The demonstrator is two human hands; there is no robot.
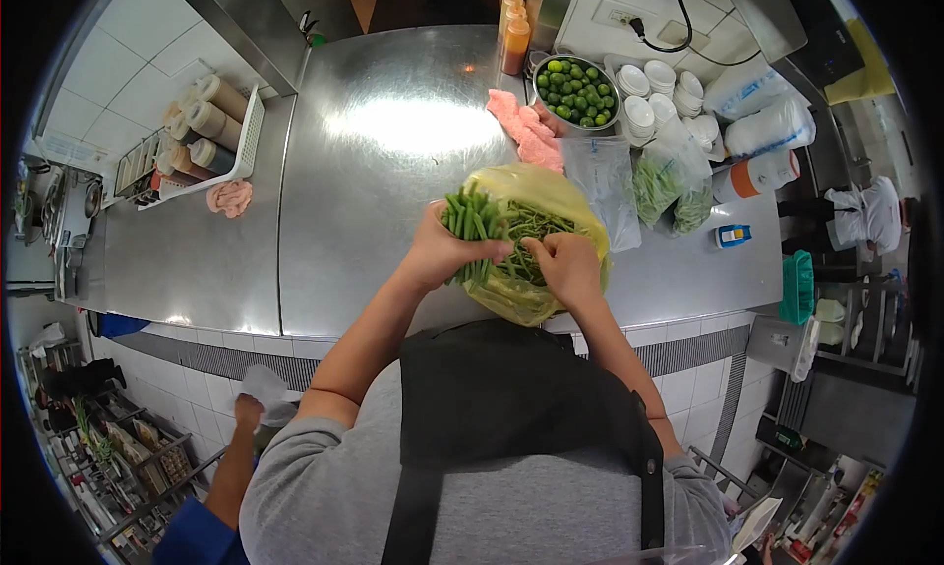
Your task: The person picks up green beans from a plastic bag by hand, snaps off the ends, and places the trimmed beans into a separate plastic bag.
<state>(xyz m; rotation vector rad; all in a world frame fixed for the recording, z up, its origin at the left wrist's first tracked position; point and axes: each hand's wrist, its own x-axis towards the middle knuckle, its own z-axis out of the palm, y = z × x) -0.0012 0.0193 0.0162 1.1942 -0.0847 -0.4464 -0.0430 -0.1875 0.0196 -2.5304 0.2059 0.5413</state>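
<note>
A bundle of green beans [473, 217] is gripped in my left hand [444, 247], thumb across the front and the bean tips pointing up. Beside it lies a yellow plastic bag [529, 182], its mouth open, with many more green beans [536, 228] inside. My right hand [568, 267] is at the bag's opening, fingers pinched at the beans there. Whether a bean sits between those fingertips is too small to make out. The bag rests on the steel counter near its front edge.
Behind the bag are a pink cloth [526, 129], a bowl of green limes [576, 93] and sauce bottles [513, 44]. Clear bags of greens [657, 183] lie to the right, near white cups [661, 76]. A white basket of bottles [248, 137] stands left. Another person's arm [231, 462] shows lower left.
</note>
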